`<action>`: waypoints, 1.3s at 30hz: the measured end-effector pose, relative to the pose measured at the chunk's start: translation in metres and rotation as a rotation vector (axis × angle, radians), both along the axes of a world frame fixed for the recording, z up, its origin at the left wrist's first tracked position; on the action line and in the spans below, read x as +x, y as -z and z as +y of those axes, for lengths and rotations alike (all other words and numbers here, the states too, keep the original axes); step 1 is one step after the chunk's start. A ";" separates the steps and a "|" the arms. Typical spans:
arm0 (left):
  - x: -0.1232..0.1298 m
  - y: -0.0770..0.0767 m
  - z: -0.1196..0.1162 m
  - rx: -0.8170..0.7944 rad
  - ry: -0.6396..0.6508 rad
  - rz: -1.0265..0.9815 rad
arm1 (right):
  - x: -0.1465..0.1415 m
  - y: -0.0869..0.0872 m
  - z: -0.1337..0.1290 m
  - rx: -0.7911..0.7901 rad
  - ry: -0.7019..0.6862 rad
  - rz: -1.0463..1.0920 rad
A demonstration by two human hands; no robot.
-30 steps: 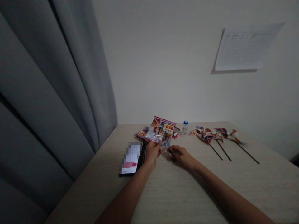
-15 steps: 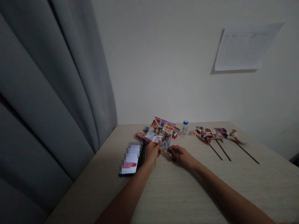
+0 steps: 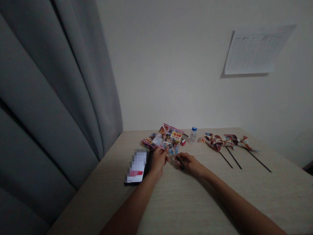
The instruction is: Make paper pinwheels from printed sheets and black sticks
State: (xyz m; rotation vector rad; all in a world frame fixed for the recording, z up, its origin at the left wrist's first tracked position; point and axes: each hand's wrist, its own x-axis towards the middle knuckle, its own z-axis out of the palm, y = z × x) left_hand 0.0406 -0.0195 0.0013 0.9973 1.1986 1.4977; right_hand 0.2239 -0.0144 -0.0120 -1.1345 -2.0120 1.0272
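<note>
Between its fingers and thumb, my left hand [image 3: 160,160] grips the lower edge of a colourful printed paper sheet [image 3: 174,141], which has slits running in from its edges. My right hand [image 3: 189,162] is closed on a pair of scissors [image 3: 180,161] with dark handles; the blades reach up to the sheet's lower edge. Behind the sheet at the left, more printed paper [image 3: 148,141] lies on the table. A phone [image 3: 137,166] with a lit, partly blurred screen rests beside my left forearm.
A small white bottle with a blue cap [image 3: 193,133] stands behind my right hand. Several folded paper pinwheels [image 3: 215,141] on dark sticks lie at the right of the wooden table [image 3: 171,202]. A grey curtain [image 3: 73,81] hangs at the left; a printed form [image 3: 251,54] is on the wall.
The sheet has shifted slightly to the right, and the slit at its upper left corner looks wider. Both hands stay in nearly the same place.
</note>
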 end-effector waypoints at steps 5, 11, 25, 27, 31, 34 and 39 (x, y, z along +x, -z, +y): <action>-0.003 0.000 0.002 0.005 -0.028 0.009 | 0.004 -0.005 -0.003 -0.018 -0.047 -0.014; -0.011 0.001 0.007 0.012 -0.066 0.029 | 0.011 -0.014 -0.004 -0.104 -0.174 0.016; -0.029 -0.008 0.010 -0.119 0.160 0.162 | 0.030 -0.014 0.018 0.341 0.345 -0.060; -0.032 -0.011 0.010 -0.128 0.195 0.186 | 0.033 -0.010 0.022 0.389 0.448 -0.167; -0.036 -0.015 0.008 -0.159 0.280 0.209 | 0.034 -0.002 0.027 0.344 0.496 -0.277; -0.036 -0.017 0.006 -0.184 0.325 0.227 | 0.031 0.003 0.028 0.290 0.481 -0.314; -0.035 -0.020 0.003 -0.205 0.342 0.266 | 0.026 0.003 0.026 0.213 0.394 -0.350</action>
